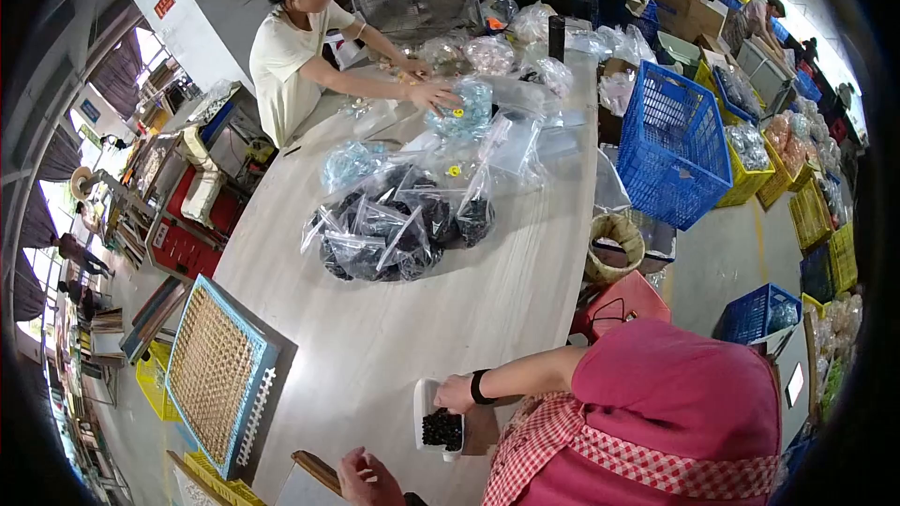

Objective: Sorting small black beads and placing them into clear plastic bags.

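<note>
My right hand [456, 394], with a black band at its wrist, reaches into a small white tray [421, 402] on the table. Small black bead-like pieces [442, 429] fill the tray's near part. The fingers are curled together at the tray's far end, and whatever they hold is hidden. Low in the picture, my left hand [368, 478] is raised with its fingers apart and nothing in them. Beside it is the corner of a wood-edged board [317, 470].
Clear bags of black pieces [394, 225] lie mid-table [506, 290]. Across it, a co-worker [295, 56] handles a bag of light-blue pieces [464, 111]. A blue-framed rack [220, 375] of tan pegs stands left. Blue crates [670, 145] and a red stool [628, 305] are right.
</note>
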### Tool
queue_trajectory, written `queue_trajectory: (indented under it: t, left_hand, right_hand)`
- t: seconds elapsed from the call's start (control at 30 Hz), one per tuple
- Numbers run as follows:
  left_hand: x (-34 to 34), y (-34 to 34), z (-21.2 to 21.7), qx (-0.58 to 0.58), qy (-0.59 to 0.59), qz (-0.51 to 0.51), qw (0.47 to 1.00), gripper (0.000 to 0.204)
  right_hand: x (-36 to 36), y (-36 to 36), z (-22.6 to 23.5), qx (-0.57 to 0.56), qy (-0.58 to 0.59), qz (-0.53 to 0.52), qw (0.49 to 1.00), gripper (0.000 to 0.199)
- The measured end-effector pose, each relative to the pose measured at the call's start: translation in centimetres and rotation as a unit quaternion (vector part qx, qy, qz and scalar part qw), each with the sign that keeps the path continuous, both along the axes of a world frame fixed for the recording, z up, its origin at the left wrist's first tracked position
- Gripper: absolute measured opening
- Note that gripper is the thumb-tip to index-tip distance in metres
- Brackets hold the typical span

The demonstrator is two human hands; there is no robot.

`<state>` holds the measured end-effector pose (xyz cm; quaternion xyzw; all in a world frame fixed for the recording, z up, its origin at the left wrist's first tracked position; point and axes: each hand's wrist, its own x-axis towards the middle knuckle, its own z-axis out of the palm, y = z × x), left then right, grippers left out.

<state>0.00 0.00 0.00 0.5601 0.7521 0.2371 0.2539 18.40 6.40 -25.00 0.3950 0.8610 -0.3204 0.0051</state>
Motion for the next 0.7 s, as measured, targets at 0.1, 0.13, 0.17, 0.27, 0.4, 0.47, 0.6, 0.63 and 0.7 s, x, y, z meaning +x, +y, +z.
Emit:
queue_trajectory:
  t: [0.1, 0.13, 0.17, 0.27, 0.4, 0.47, 0.6, 0.63, 0.7]
  left_hand:
    - [-3.5, -2.1, -10.2, 0.066, -0.021, -0.059, 0.996, 0.030]
    - [-4.3, -3.2, -12.4, 0.050, 0.023, -0.055, 0.997, 0.030]
    - [-3.6, -3.8, -12.1, 0.002, 0.059, -0.054, 0.997, 0.034]
    - [-4.1, -5.6, -15.3, 0.005, 0.129, -0.077, 0.989, 0.041]
    - [-3.9, -6.8, -17.6, -0.006, 0.163, -0.079, 0.984, 0.050]
    - [-4.6, -7.5, -19.7, -0.054, 0.179, -0.068, 0.980, 0.054]
    - [-5.0, -8.1, -21.2, -0.061, 0.145, -0.072, 0.985, 0.054]
    - [-4.6, -8.2, -21.1, -0.043, 0.148, -0.076, 0.985, 0.054]
    - [-4.5, -8.1, -21.3, -0.024, 0.151, -0.081, 0.985, 0.054]
  right_hand:
    - [0.3, 0.3, 0.2, 0.013, 0.027, 0.011, 0.999, 0.020]
    - [0.2, 0.1, 0.1, 0.014, 0.025, 0.018, 0.999, 0.020]
    - [0.0, -0.1, -0.1, 0.015, 0.023, 0.022, 0.999, 0.020]
    - [-0.3, 0.0, -0.4, 0.027, 0.035, 0.022, 0.999, 0.020]
    - [-0.4, 0.0, -0.9, 0.024, 0.029, 0.019, 0.999, 0.020]
    - [-0.4, -0.2, -1.0, 0.044, 0.037, 0.017, 0.998, 0.020]
    - [-0.3, -0.4, -1.2, 0.058, 0.044, 0.017, 0.997, 0.021]
    - [-0.3, -0.5, -1.2, 0.066, 0.047, 0.016, 0.997, 0.022]
    - [-0.3, -0.5, -1.3, 0.075, 0.050, 0.014, 0.996, 0.022]
